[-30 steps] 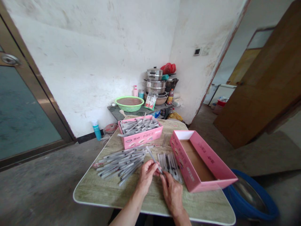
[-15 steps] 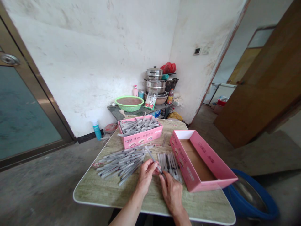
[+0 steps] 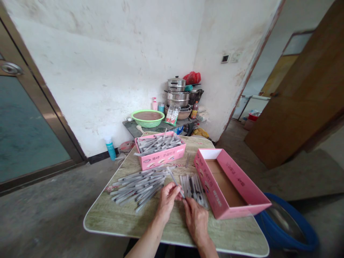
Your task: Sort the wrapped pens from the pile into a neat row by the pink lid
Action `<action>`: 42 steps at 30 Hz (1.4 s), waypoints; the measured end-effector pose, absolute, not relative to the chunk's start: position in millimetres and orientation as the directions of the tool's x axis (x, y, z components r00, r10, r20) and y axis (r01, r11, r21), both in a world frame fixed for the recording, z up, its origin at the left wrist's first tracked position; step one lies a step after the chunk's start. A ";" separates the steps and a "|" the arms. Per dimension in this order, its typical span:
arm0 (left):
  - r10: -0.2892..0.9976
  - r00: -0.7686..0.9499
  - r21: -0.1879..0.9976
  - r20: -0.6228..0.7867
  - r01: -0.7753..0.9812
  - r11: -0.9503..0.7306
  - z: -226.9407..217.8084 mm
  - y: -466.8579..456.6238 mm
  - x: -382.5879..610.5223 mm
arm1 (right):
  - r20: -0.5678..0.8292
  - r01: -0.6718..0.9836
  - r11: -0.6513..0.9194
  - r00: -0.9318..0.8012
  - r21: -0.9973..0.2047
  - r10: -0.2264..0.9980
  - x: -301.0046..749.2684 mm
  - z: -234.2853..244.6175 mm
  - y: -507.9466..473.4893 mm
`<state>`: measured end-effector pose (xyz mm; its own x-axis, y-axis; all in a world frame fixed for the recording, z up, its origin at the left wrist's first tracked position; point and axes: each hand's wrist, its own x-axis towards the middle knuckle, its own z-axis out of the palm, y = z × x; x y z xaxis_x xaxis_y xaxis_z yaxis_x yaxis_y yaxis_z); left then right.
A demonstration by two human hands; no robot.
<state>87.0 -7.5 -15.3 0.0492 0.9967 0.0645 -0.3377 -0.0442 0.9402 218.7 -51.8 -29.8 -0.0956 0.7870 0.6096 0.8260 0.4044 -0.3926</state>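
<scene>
Between both hands a translucent pen [image 3: 174,178] with a dark end slants up and to the left. My left hand [image 3: 168,200] pinches its middle, and my right hand [image 3: 195,215] has fingers closed at its lower end. To the left lies a loose pile of similar pens [image 3: 142,184]. A flatter row of pens [image 3: 192,188] lies just beyond my right hand, partly covered by it. Behind the pile stands a pink box [image 3: 162,156] heaped with pens. On the right, a longer pink box [image 3: 215,190] shows its bare brown bottom.
The wood-patterned table [image 3: 120,224] has a pale rim. Behind it, a low stand carries a green basin [image 3: 149,122] and stacked steel pots [image 3: 177,95]. A blue tub [image 3: 295,236] sits on the floor at right, and a spray can [image 3: 110,148] at left.
Almost nothing differs. The fingers and the pen have shifted very slightly; both hands keep their hold, and the boxes and piles are where they were.
</scene>
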 end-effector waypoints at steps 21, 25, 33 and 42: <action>0.997 0.067 0.932 0.049 -0.361 -0.022 -19.7 -6.0 87.9 | 0.590 0.825 0.389 -0.085 -0.410 0.803 218.6 -28.7 -50.3; 0.998 0.050 0.931 0.041 -0.365 -0.020 -17.8 -6.5 87.9 | 0.596 0.836 0.388 -0.093 -0.388 0.798 218.1 -26.8 -49.8; 0.999 0.029 0.927 0.034 -0.374 -0.021 -17.3 -5.9 86.4 | 0.589 0.808 0.401 -0.085 -0.431 0.803 219.4 -29.5 -52.5; 0.999 -0.033 0.890 -0.044 -0.455 0.024 -12.3 -7.1 84.7 | 0.560 0.759 0.403 -0.062 -0.510 0.826 219.2 -27.1 -55.5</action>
